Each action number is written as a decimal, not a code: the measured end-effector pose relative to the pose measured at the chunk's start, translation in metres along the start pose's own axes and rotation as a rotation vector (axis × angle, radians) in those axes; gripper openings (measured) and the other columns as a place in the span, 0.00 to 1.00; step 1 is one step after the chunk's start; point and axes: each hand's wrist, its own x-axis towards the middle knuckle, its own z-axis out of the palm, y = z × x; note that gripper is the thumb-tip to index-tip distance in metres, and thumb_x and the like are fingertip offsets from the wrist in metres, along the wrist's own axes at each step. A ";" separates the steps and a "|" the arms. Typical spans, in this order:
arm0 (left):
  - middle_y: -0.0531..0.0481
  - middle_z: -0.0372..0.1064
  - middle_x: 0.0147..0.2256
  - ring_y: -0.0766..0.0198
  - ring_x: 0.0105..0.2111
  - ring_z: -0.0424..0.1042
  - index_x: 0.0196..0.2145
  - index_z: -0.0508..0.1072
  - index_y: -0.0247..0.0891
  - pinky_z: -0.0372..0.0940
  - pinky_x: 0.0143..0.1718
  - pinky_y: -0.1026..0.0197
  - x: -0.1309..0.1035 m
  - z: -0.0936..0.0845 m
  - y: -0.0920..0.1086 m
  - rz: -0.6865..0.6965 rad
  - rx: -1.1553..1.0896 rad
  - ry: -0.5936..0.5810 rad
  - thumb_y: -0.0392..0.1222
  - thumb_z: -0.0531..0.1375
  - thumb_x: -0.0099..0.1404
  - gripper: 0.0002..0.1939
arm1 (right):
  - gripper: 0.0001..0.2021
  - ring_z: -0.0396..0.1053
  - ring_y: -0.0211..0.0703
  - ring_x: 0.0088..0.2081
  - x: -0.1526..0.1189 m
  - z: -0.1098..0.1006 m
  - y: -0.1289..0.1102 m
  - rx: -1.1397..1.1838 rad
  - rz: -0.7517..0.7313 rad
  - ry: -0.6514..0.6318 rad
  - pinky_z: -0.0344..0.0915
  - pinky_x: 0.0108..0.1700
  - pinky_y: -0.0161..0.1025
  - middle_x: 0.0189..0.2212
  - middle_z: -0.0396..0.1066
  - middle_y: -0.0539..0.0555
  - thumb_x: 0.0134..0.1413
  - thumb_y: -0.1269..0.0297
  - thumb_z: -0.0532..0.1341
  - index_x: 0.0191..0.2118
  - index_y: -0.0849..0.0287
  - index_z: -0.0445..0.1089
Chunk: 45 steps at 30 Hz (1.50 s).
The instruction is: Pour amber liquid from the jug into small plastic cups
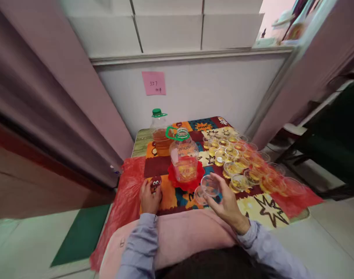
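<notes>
My right hand [227,209] grips a clear plastic cup [211,186], tilted, near the right front of an uncapped jug. No liquid can be made out in the cup. That clear jug [184,155] has a green handle ring, holds some liquid low down and stands upright on a red scalloped dish [187,186]. My left hand [150,199] rests on the patterned tablecloth at the front left, fingers apart and slightly bent, holding nothing I can see. Right of the jug, many clear cups [239,182] of yellowish liquid stand close together.
A second jug [162,143], green-capped and with amber liquid, stands behind to the left. Red plastic sheeting [130,190] covers the table's left edge and hangs down. A pink note [154,83] is stuck on the wall. A dark green chair [336,135] is at the right.
</notes>
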 end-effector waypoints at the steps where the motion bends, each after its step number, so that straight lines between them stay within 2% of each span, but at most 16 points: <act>1: 0.28 0.68 0.63 0.39 0.65 0.69 0.54 0.77 0.32 0.64 0.68 0.39 0.000 -0.001 0.001 0.001 0.003 -0.001 0.55 0.58 0.69 0.26 | 0.31 0.78 0.57 0.60 -0.004 0.002 0.002 -0.013 -0.013 -0.006 0.78 0.61 0.54 0.62 0.74 0.65 0.67 0.59 0.65 0.71 0.55 0.58; 5: 0.29 0.68 0.64 0.40 0.66 0.69 0.54 0.77 0.33 0.64 0.69 0.40 -0.001 -0.002 0.002 0.000 0.017 -0.007 0.55 0.58 0.69 0.26 | 0.32 0.75 0.61 0.63 -0.018 0.013 0.012 -0.097 -0.091 -0.058 0.76 0.62 0.59 0.63 0.73 0.67 0.69 0.58 0.63 0.73 0.55 0.56; 9: 0.29 0.67 0.64 0.40 0.65 0.70 0.54 0.78 0.33 0.64 0.68 0.40 -0.001 -0.003 0.002 -0.006 0.026 -0.017 0.55 0.59 0.69 0.26 | 0.44 0.68 0.69 0.69 -0.027 0.016 0.019 -0.224 -0.188 -0.109 0.69 0.67 0.69 0.69 0.67 0.71 0.68 0.42 0.64 0.78 0.59 0.48; 12: 0.30 0.67 0.64 0.40 0.64 0.71 0.54 0.78 0.34 0.65 0.67 0.40 0.000 -0.003 0.002 -0.010 0.023 -0.023 0.55 0.59 0.69 0.25 | 0.52 0.61 0.71 0.73 -0.029 0.006 0.018 -0.310 -0.202 -0.083 0.63 0.70 0.71 0.72 0.62 0.72 0.65 0.33 0.62 0.80 0.61 0.43; 17: 0.27 0.67 0.65 0.37 0.65 0.70 0.54 0.79 0.32 0.63 0.69 0.38 0.004 -0.004 0.002 -0.008 0.022 -0.024 0.57 0.59 0.69 0.27 | 0.49 0.55 0.68 0.76 -0.030 -0.008 0.014 -0.427 -0.349 -0.144 0.53 0.74 0.70 0.75 0.59 0.68 0.65 0.33 0.62 0.80 0.55 0.48; 19: 0.27 0.67 0.64 0.36 0.65 0.70 0.53 0.79 0.32 0.64 0.68 0.38 0.005 -0.004 0.002 -0.005 0.024 -0.030 0.58 0.59 0.68 0.28 | 0.46 0.56 0.67 0.76 -0.030 -0.005 0.014 -0.467 -0.418 -0.219 0.50 0.75 0.70 0.75 0.61 0.66 0.65 0.35 0.63 0.79 0.54 0.52; 22: 0.27 0.67 0.65 0.37 0.65 0.70 0.53 0.79 0.32 0.64 0.68 0.38 0.005 -0.004 0.002 -0.005 0.030 -0.031 0.58 0.58 0.68 0.28 | 0.43 0.58 0.65 0.75 -0.029 -0.002 0.012 -0.498 -0.422 -0.294 0.48 0.76 0.70 0.73 0.65 0.64 0.66 0.37 0.64 0.77 0.54 0.56; 25: 0.29 0.67 0.65 0.38 0.64 0.70 0.53 0.79 0.34 0.64 0.68 0.39 0.005 -0.004 0.002 -0.010 0.035 -0.025 0.58 0.58 0.68 0.27 | 0.41 0.59 0.64 0.75 -0.028 -0.012 0.011 -0.462 -0.401 -0.224 0.51 0.75 0.69 0.72 0.65 0.64 0.68 0.39 0.63 0.77 0.55 0.56; 27: 0.30 0.67 0.64 0.39 0.65 0.70 0.52 0.79 0.35 0.64 0.68 0.39 0.004 -0.005 0.002 -0.012 0.036 -0.022 0.58 0.59 0.68 0.27 | 0.38 0.62 0.64 0.73 -0.029 -0.027 0.016 -0.433 -0.341 -0.061 0.54 0.74 0.68 0.70 0.68 0.65 0.69 0.42 0.63 0.75 0.54 0.58; 29: 0.31 0.67 0.65 0.39 0.64 0.70 0.52 0.79 0.36 0.64 0.68 0.39 0.005 -0.005 0.002 -0.009 0.034 -0.022 0.59 0.59 0.68 0.27 | 0.34 0.70 0.64 0.67 -0.035 -0.043 0.030 -0.419 -0.187 0.171 0.62 0.70 0.66 0.64 0.73 0.66 0.66 0.45 0.67 0.71 0.54 0.64; 31: 0.31 0.67 0.65 0.39 0.64 0.70 0.52 0.79 0.36 0.64 0.68 0.40 0.005 -0.005 0.002 -0.004 0.031 -0.023 0.59 0.58 0.68 0.26 | 0.32 0.77 0.62 0.57 -0.045 -0.054 0.049 -0.368 0.073 0.383 0.70 0.62 0.61 0.56 0.78 0.65 0.61 0.43 0.70 0.64 0.55 0.69; 33: 0.30 0.67 0.64 0.39 0.65 0.70 0.51 0.79 0.36 0.64 0.69 0.39 0.005 -0.005 0.002 -0.001 0.030 -0.024 0.59 0.58 0.68 0.26 | 0.32 0.79 0.58 0.48 -0.057 -0.058 0.069 -0.240 0.373 0.490 0.75 0.54 0.56 0.48 0.79 0.63 0.55 0.38 0.72 0.55 0.56 0.71; 34: 0.30 0.67 0.64 0.38 0.65 0.70 0.51 0.79 0.36 0.64 0.69 0.39 0.005 -0.005 0.002 0.000 0.030 -0.024 0.59 0.58 0.68 0.26 | 0.33 0.79 0.57 0.47 -0.061 -0.057 0.078 -0.162 0.496 0.503 0.76 0.52 0.55 0.47 0.80 0.62 0.52 0.35 0.72 0.52 0.56 0.70; 36: 0.30 0.67 0.64 0.38 0.65 0.69 0.50 0.80 0.36 0.64 0.68 0.38 0.006 -0.005 0.002 -0.002 0.032 -0.024 0.59 0.58 0.68 0.26 | 0.36 0.79 0.58 0.47 -0.067 -0.053 0.090 -0.054 0.627 0.496 0.76 0.52 0.54 0.47 0.80 0.63 0.47 0.32 0.72 0.50 0.57 0.70; 40: 0.31 0.67 0.64 0.39 0.63 0.71 0.50 0.80 0.37 0.67 0.66 0.40 0.006 -0.005 0.001 -0.009 0.033 -0.027 0.59 0.58 0.67 0.25 | 0.42 0.79 0.62 0.50 -0.059 -0.044 0.094 -0.162 0.648 0.405 0.73 0.54 0.56 0.51 0.80 0.66 0.45 0.28 0.71 0.55 0.57 0.70; 45: 0.33 0.67 0.64 0.41 0.63 0.71 0.49 0.79 0.38 0.66 0.67 0.41 0.006 -0.006 0.002 -0.013 0.033 -0.026 0.59 0.59 0.67 0.24 | 0.45 0.81 0.65 0.45 -0.046 -0.033 0.090 -0.404 0.682 0.388 0.73 0.45 0.52 0.46 0.83 0.66 0.48 0.23 0.64 0.57 0.59 0.74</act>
